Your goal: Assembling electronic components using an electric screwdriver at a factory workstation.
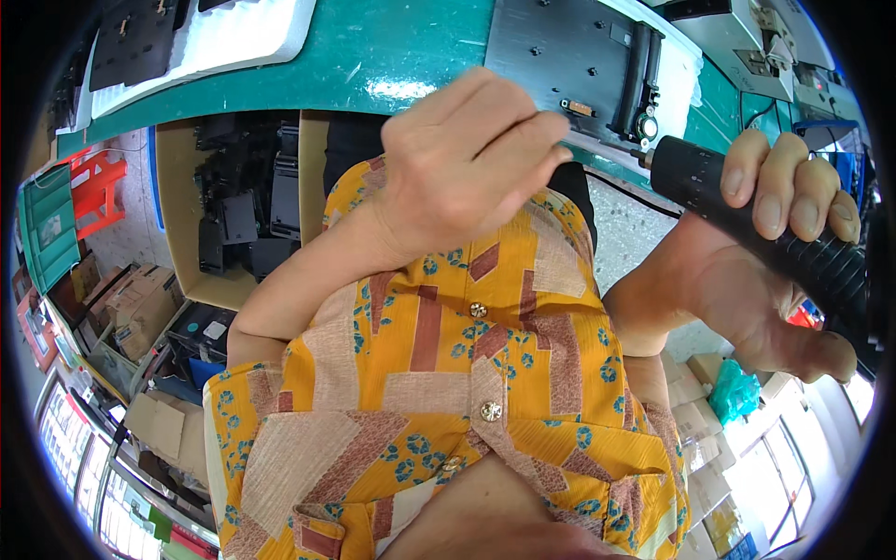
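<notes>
My right hand [747,289] is gripping a black power screwdriver [695,173]; its long axis is slanting from lower right to upper left, the bit pointing toward my left hand [467,154]; that one is forming a fist, around what I cannot tell; the screwdriver is hanging near the green desk [401,47]; its pale marks are showing too small to read.

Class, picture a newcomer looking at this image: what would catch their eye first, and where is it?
The orange-yellow patterned shirt filling the middle stands out first. At right, the right hand grips a thick black cylindrical tool; at upper centre, the curled left hand shows against the green table.
</notes>
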Demonstrator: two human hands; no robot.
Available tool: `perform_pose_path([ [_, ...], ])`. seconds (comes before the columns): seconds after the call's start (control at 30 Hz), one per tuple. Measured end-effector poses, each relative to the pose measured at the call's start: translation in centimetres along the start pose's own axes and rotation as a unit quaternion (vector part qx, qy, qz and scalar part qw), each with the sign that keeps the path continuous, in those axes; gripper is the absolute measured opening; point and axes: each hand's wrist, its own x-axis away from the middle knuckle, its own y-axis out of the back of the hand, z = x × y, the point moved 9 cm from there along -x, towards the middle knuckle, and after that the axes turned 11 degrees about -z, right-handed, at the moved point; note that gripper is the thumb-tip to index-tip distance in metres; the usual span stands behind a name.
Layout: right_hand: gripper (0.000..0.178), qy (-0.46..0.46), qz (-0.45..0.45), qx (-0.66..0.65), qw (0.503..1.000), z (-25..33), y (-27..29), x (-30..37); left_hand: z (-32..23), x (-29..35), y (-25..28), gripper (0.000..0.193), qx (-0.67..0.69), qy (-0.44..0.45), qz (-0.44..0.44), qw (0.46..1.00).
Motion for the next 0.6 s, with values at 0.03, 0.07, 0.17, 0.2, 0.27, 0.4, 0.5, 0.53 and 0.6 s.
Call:
perform_pose_path([
  [0.03, 0.080, 0.006, 0.002, 0.006, 1.000, 0.0, -0.1, -0.1, 0.0, 0.2, 0.1, 0.032, -0.038, -0.038, 0.011, 0.999],
  [0.07, 0.080, 0.012, 0.003, 0.013, 1.000, 0.0, -0.1, -0.2, 0.2, 0.3, 0.3, 0.032, -0.036, -0.034, 0.010, 0.999],
  [0.17, 0.081, 0.028, 0.009, 0.027, 0.999, -0.3, -0.3, -0.7, 0.5, 0.5, 0.3, 0.034, -0.072, -0.052, 0.021, 0.996],
  [0.2, 0.081, 0.033, 0.012, 0.031, 0.999, -0.4, -0.4, -0.8, 0.7, 0.7, 0.3, 0.034, -0.069, -0.047, 0.025, 0.996],
  [0.27, 0.081, 0.035, 0.015, 0.036, 0.999, -0.6, -0.5, -1.4, 1.1, 0.7, 0.2, 0.035, -0.066, -0.038, 0.028, 0.997],
  [0.4, 0.084, -0.028, 0.082, 0.102, 0.991, -1.2, 0.4, -2.7, 1.3, 0.6, 0.1, 0.036, -0.047, -0.040, 0.007, 0.998],
  [0.5, 0.085, -0.041, 0.103, 0.097, 0.989, -1.6, 0.2, -2.5, 1.1, 0.9, 0.3, 0.036, -0.051, -0.037, 0.002, 0.998],
  [0.53, 0.085, -0.028, 0.097, 0.097, 0.990, -1.1, 0.1, -2.5, 0.8, 0.7, 0.1, 0.036, -0.051, -0.035, 0.003, 0.998],
  [0.6, 0.086, -0.001, 0.086, 0.097, 0.992, -0.2, -0.3, -2.2, 0.2, 0.4, -0.2, 0.036, -0.048, -0.035, -0.002, 0.998],
])
